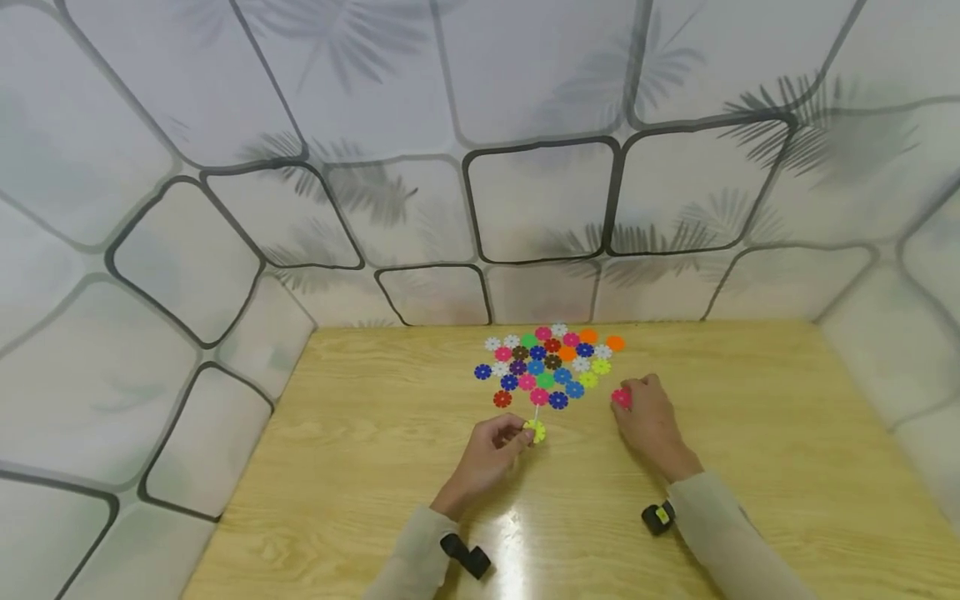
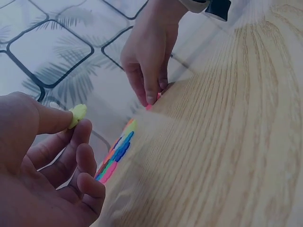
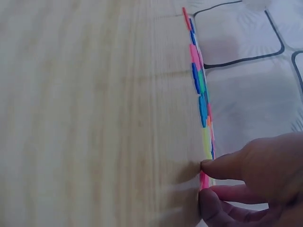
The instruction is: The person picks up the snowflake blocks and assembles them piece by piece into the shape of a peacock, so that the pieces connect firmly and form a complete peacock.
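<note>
My left hand (image 1: 491,454) pinches a yellow-green notched disc (image 1: 536,431) between thumb and forefinger, just in front of the disc cluster. A thin white piece (image 1: 537,412) rises from its far edge; whether the two are joined I cannot tell. In the left wrist view the yellow-green disc (image 2: 78,115) shows at the fingertips, the other fingers loosely curled. Over to the right, my right hand (image 1: 651,423) has thumb and fingers on a pink disc (image 1: 622,398) at the tabletop. The right wrist view shows that pink disc (image 3: 204,180) between thumb and fingertip.
Many flat notched discs in several colours lie together at the back of the wooden table (image 1: 360,492), among them a red disc (image 1: 502,399), a dark blue disc (image 1: 558,401) and an orange disc (image 1: 615,342). Behind the table stands a patterned wall (image 1: 540,200).
</note>
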Demonstrator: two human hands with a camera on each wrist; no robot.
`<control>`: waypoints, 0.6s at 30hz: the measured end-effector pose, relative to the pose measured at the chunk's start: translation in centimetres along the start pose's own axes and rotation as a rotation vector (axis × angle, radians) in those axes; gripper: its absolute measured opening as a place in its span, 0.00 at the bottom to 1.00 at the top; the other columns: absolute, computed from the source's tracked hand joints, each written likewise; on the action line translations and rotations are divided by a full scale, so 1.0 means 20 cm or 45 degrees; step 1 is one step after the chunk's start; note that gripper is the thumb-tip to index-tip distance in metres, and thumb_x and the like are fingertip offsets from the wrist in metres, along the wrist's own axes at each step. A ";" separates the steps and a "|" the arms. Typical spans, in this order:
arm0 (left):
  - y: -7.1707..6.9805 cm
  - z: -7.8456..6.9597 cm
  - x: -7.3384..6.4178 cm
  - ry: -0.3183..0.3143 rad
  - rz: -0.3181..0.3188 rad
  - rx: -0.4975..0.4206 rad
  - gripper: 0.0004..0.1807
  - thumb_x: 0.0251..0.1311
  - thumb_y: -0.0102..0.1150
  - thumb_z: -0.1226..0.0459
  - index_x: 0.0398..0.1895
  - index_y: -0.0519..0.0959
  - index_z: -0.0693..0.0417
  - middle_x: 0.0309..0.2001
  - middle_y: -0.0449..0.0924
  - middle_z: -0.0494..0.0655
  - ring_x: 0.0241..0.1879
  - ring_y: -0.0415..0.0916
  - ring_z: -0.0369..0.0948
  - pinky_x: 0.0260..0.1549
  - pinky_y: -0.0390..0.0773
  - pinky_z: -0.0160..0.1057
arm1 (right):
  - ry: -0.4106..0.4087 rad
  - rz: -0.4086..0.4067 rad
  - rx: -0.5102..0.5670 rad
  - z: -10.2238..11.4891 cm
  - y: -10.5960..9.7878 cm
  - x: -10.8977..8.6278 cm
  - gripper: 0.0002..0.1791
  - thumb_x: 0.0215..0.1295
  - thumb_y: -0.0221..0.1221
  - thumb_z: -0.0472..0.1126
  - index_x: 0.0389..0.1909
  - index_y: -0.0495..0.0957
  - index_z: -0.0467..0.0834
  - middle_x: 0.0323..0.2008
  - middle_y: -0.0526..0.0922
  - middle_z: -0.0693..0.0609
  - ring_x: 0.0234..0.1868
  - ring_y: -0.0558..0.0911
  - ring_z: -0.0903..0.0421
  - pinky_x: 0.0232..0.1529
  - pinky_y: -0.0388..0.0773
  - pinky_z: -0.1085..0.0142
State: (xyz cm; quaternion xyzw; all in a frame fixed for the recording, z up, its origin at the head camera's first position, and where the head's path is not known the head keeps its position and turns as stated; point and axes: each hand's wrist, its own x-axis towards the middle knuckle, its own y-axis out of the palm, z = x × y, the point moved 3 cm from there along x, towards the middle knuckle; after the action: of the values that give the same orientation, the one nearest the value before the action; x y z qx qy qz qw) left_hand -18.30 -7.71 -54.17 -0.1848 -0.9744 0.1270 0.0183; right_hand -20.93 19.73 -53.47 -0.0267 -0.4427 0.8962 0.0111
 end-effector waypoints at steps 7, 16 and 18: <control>0.01 0.01 -0.01 0.007 -0.012 0.017 0.10 0.80 0.60 0.63 0.47 0.86 0.62 0.43 0.89 0.61 0.37 0.79 0.34 0.38 0.78 0.29 | -0.053 0.031 0.106 -0.03 -0.03 -0.05 0.17 0.77 0.64 0.37 0.56 0.78 0.28 0.49 0.81 0.33 0.46 0.82 0.42 0.49 0.86 0.47; 0.01 -0.01 0.00 -0.014 -0.023 0.053 0.11 0.82 0.58 0.61 0.48 0.87 0.58 0.44 0.90 0.57 0.43 0.81 0.37 0.46 0.80 0.33 | -0.218 -0.004 0.383 -0.03 -0.03 -0.11 0.10 0.77 0.66 0.37 0.55 0.85 0.41 0.46 0.92 0.46 0.46 0.90 0.52 0.47 0.86 0.73; 0.01 -0.01 0.00 -0.019 -0.028 0.060 0.12 0.82 0.57 0.60 0.48 0.87 0.57 0.44 0.89 0.56 0.44 0.82 0.37 0.48 0.80 0.33 | -0.274 -0.012 0.459 -0.01 -0.03 -0.12 0.09 0.76 0.68 0.37 0.53 0.86 0.42 0.46 0.93 0.46 0.45 0.91 0.53 0.45 0.86 0.74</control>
State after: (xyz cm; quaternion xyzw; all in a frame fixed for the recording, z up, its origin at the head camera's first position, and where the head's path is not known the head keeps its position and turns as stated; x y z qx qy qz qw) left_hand -18.22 -7.47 -54.12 -0.1727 -0.9732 0.1510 0.0166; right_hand -18.46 20.13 -52.99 0.0736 -0.2739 0.9585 -0.0275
